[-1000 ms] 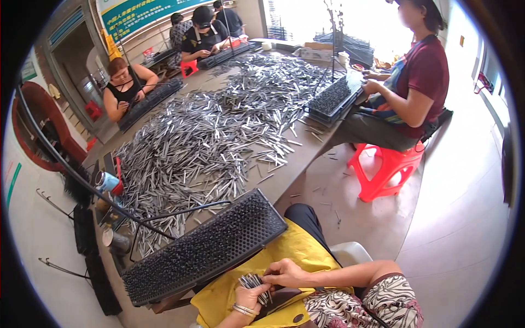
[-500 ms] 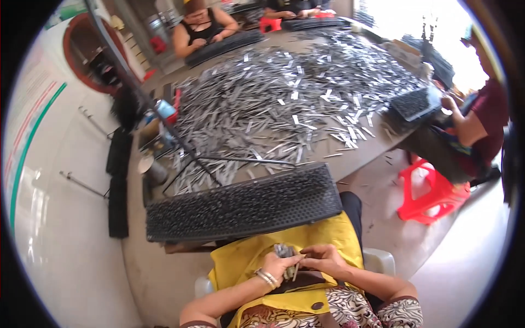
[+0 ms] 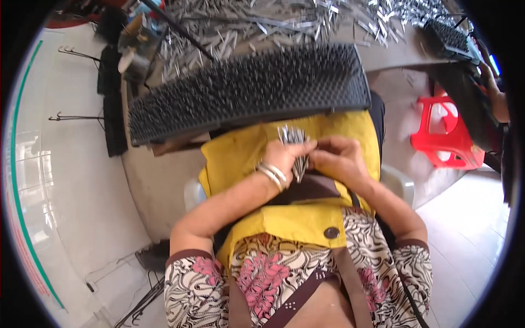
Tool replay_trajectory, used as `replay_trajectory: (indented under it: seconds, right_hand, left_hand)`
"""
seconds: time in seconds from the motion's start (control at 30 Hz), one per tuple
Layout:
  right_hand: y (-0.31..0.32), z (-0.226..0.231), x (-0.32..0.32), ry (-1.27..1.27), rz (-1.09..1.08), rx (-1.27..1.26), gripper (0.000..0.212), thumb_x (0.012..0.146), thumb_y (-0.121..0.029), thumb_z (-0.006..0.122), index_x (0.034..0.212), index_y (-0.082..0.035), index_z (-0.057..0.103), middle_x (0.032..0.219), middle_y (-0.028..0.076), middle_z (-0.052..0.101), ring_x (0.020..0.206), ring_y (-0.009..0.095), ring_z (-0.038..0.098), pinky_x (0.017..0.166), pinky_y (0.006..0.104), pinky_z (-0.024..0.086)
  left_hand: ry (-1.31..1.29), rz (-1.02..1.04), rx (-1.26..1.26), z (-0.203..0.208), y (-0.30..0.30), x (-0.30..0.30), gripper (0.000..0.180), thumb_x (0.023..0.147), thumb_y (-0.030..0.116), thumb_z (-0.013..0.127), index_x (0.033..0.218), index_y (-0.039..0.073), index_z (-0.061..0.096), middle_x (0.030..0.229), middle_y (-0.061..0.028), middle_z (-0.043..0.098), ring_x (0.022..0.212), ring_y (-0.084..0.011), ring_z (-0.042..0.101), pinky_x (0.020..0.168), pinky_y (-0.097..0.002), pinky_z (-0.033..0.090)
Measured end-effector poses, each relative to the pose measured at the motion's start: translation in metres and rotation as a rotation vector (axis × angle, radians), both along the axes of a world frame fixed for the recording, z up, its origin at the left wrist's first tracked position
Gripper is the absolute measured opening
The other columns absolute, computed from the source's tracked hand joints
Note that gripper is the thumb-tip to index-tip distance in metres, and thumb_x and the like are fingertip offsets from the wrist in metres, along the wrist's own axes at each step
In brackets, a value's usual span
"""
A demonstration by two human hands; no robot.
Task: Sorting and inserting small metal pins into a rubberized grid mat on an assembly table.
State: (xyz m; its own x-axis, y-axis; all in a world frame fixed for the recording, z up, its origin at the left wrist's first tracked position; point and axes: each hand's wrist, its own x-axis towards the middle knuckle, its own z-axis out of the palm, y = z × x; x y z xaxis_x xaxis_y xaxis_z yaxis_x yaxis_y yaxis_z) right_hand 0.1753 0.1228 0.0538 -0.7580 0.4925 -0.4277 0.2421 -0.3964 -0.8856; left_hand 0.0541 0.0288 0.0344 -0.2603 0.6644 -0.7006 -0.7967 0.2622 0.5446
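Here's the left hand [image 3: 281, 157], wrapped firmly round a bundle of slim, silvery-grey, metal-looking strips [image 3: 293, 134], thumb across the front. The bundle sits over the yellow cloth apron [image 3: 328, 130], right between the two hands, its long axis running away from the body with the far end leaning slightly left. The right hand [image 3: 340, 158] is just to its right, fingers curled in at the left thumb; whether it grips a strip, I can't tell. Straight ahead, beyond both hands, the long black rectangular bristled tray [image 3: 251, 90] lies crosswise to the bundle. And look at those strips: fanned loosely at the far end, gathered narrower near the body, shiny and uneven at the tips.
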Motion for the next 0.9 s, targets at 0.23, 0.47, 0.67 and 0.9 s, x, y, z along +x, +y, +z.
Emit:
replay_trajectory:
  seconds: [0.23,0.47,0.67,0.9]
  right_hand:
    - [-0.002,-0.008,0.005,0.021,-0.018,0.044,0.017,0.076,0.002,0.062,0.092,0.007,0.059,0.078,0.009,0.063,0.066,0.013,0.06,0.063,0.024,0.05]
    - [0.003,-0.017,0.011,0.156,-0.106,0.279,0.006,0.08,0.003,0.059,0.086,0.002,0.06,0.075,0.005,0.061,0.067,0.01,0.059,0.062,0.0221,0.049]
    - [0.017,-0.005,0.006,0.035,-0.04,0.424,0.005,0.081,0.002,0.057,0.086,0.003,0.059,0.077,0.005,0.061,0.071,0.009,0.058,0.064,0.0218,0.047]
    - [0.045,0.014,-0.02,0.147,-0.255,0.615,0.007,0.083,-0.001,0.056,0.088,0.004,0.058,0.076,0.005,0.061,0.065,0.008,0.057,0.059,0.0188,0.046]
  left_hand:
    - [-0.095,0.029,0.081,-0.002,-0.002,0.006,0.014,0.078,0.012,0.065,0.083,0.0,0.06,0.077,-0.008,0.062,0.065,-0.019,0.062,0.058,-0.0308,0.053]
    - [-0.114,0.062,0.164,0.01,-0.002,0.007,0.009,0.078,0.003,0.061,0.084,-0.004,0.058,0.078,-0.012,0.062,0.067,-0.0229,0.063,0.063,-0.0352,0.055]
    - [-0.139,0.083,0.167,0.007,-0.002,0.003,0.009,0.078,-0.001,0.058,0.086,-0.005,0.057,0.082,-0.0144,0.062,0.073,-0.0251,0.062,0.068,-0.0387,0.055]
    - [-0.182,0.022,0.065,0.011,-0.012,-0.002,0.018,0.081,0.007,0.06,0.097,0.002,0.054,0.087,-0.0095,0.059,0.083,-0.0237,0.06,0.072,-0.0418,0.054]
